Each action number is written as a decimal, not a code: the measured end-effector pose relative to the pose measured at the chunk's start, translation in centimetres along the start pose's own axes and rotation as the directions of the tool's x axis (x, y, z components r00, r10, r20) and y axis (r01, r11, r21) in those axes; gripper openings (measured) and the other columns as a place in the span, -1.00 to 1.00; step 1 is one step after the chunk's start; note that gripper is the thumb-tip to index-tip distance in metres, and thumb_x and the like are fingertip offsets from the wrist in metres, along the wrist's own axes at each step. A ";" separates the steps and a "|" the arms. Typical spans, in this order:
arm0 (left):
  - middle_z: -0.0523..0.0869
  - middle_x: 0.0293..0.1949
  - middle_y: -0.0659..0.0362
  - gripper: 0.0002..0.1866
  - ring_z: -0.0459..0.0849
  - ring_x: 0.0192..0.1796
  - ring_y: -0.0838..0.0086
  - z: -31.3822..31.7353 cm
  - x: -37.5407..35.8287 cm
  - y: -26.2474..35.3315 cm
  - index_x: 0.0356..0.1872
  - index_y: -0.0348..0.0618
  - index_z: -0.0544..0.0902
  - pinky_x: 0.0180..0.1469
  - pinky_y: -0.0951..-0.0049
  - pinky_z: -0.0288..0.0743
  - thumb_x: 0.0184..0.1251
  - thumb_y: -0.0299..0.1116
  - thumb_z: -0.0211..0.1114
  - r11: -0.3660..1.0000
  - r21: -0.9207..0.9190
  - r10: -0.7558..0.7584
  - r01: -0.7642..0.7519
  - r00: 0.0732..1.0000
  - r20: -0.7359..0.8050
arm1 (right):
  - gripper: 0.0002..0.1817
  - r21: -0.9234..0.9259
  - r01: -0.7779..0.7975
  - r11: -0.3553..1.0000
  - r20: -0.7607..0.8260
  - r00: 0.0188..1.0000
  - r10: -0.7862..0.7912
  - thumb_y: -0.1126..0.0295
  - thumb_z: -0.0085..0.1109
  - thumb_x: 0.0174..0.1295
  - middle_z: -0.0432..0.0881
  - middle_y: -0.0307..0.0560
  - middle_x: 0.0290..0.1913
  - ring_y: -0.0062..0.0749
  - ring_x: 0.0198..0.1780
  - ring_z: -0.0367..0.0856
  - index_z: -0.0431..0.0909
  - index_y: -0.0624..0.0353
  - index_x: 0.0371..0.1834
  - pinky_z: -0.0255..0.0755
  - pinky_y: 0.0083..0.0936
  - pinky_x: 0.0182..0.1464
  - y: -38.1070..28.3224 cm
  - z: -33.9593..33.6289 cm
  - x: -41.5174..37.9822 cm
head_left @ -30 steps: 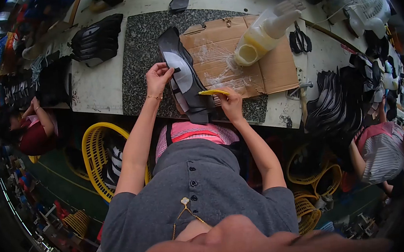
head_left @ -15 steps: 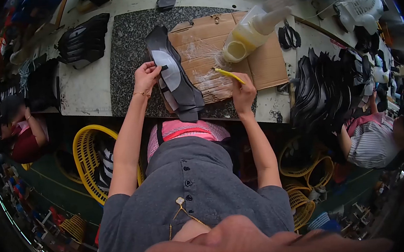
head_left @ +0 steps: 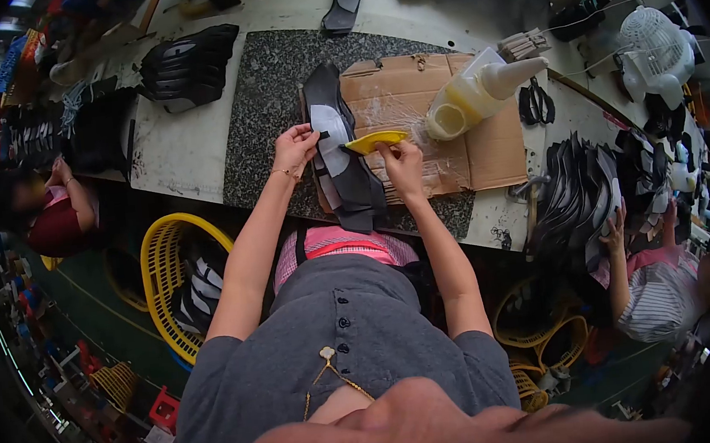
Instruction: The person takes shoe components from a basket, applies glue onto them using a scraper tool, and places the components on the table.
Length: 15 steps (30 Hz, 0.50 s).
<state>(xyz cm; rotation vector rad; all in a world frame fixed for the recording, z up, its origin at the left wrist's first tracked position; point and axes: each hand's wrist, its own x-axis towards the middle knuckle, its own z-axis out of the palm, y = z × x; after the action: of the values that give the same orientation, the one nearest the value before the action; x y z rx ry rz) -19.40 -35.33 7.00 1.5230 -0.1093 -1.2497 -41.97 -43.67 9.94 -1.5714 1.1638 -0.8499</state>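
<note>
A dark shoe-upper-like piece point(head_left: 359, 191) with a light grey patch point(head_left: 329, 126) lies on the speckled stone slab, close to the table's front edge. My left hand point(head_left: 294, 152) is at its left side, thumb and finger pinched on a small black tab point(head_left: 321, 135) by the grey patch. In my right hand point(head_left: 404, 168) is a yellow spreader point(head_left: 375, 142), its tip at the right edge of the dark piece. Beneath that hand lies a cardboard sheet point(head_left: 494, 153) smeared with whitish glue. On it rests a tilted translucent bottle point(head_left: 467, 100) of yellowish liquid.
Stacked dark pieces lie left point(head_left: 189, 67) and right point(head_left: 576, 192) on the table. A yellow basket point(head_left: 160, 279) holding pieces stands below left. Two other people sit nearby, one in a maroon sleeve point(head_left: 65, 228), another in stripes point(head_left: 655, 305). A white fan point(head_left: 654, 47) stands right.
My right hand has carried the spreader left from the glue-smeared cardboard to the dark piece. My left hand keeps its pinch at the tab. The whole view has shifted slightly.
</note>
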 end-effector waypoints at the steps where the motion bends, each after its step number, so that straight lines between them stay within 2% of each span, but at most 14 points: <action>1: 0.67 -0.25 0.30 -0.77 0.64 -0.22 0.64 0.0 0.1 0.1 -0.07 -0.13 0.53 -0.23 0.62 0.55 0.28 -0.49 0.31 1.000 -0.008 -0.013 0.013 1.000 0.001 | -0.84 0.049 0.043 0.998 -0.038 0.998 -0.041 0.41 0.24 0.17 0.65 0.06 -0.49 -0.30 -0.54 0.59 0.65 0.31 -0.33 0.34 -0.43 -0.46 0.1 2.2 0.7; 4: 0.66 -0.22 0.29 -0.78 0.63 -0.19 0.63 -0.2 0.1 0.0 -0.07 -0.13 0.51 -0.18 0.58 0.54 0.30 -0.49 0.28 0.998 -0.043 -0.047 0.047 0.999 0.022 | -0.87 -0.027 0.080 0.996 -0.080 0.993 -0.082 0.44 0.21 0.18 0.66 0.04 -0.41 -0.18 -0.46 0.63 0.65 0.28 -0.31 0.39 -0.42 -0.41 -0.7 4.5 3.3; 7: 0.64 -0.30 0.34 -0.79 0.60 -0.28 0.66 0.0 0.0 0.0 -0.14 -0.10 0.53 -0.26 0.62 0.52 0.24 -0.49 0.34 0.995 -0.087 -0.055 0.056 0.998 0.007 | -0.91 0.063 0.288 0.956 0.043 0.956 -0.291 0.49 0.18 0.19 0.66 0.00 -0.35 -0.11 -0.37 0.65 0.65 0.25 -0.30 0.43 -0.38 -0.36 -0.2 2.1 1.6; 8: 0.64 -0.30 0.34 -0.80 0.61 -0.28 0.65 -0.2 0.3 -0.5 -0.15 -0.10 0.53 -0.26 0.62 0.51 0.24 -0.50 0.33 0.993 -0.105 -0.058 0.059 0.998 0.006 | -0.88 -0.017 0.254 0.967 0.123 0.960 -0.250 0.54 0.16 0.17 0.66 -0.03 -0.32 -0.13 -0.31 0.66 0.64 0.18 -0.25 0.46 -0.37 -0.30 0.6 0.6 0.1; 11: 0.65 -0.30 0.33 -0.80 0.62 -0.26 0.65 0.2 0.1 -0.3 -0.15 -0.11 0.53 -0.25 0.62 0.52 0.24 -0.50 0.33 0.992 -0.117 -0.037 0.040 0.999 0.031 | -0.83 -0.220 0.335 0.916 0.391 0.891 -0.232 0.55 0.18 0.12 0.66 -0.06 -0.27 -0.11 -0.27 0.66 0.63 0.13 -0.22 0.48 -0.37 -0.28 1.1 -4.5 -3.1; 14: 0.66 -0.31 0.34 -0.81 0.63 -0.28 0.67 0.2 0.1 0.1 -0.16 -0.11 0.55 -0.29 0.64 0.54 0.24 -0.50 0.33 0.997 -0.072 -0.009 0.011 1.000 0.028 | -0.80 -0.355 0.350 0.867 0.428 0.885 -0.182 0.56 0.17 0.10 0.65 -0.07 -0.26 -0.08 -0.25 0.65 0.63 0.10 -0.20 0.48 -0.36 -0.26 0.5 -6.8 -3.8; 15: 0.66 -0.31 0.33 -0.81 0.63 -0.28 0.67 0.3 0.1 0.1 -0.16 -0.11 0.55 -0.30 0.64 0.54 0.24 -0.50 0.34 0.997 -0.075 -0.010 0.012 1.000 0.023 | -0.81 -0.293 0.341 0.893 0.364 0.904 -0.226 0.56 0.17 0.11 0.65 -0.07 -0.26 -0.08 -0.26 0.64 0.63 0.10 -0.21 0.48 -0.36 -0.27 0.4 -6.4 -3.8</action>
<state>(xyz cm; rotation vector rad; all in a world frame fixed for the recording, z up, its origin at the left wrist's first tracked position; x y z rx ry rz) -19.50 -35.60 7.07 1.4474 -0.0678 -1.2661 -49.10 -41.94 11.45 -2.1299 0.8870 -0.5545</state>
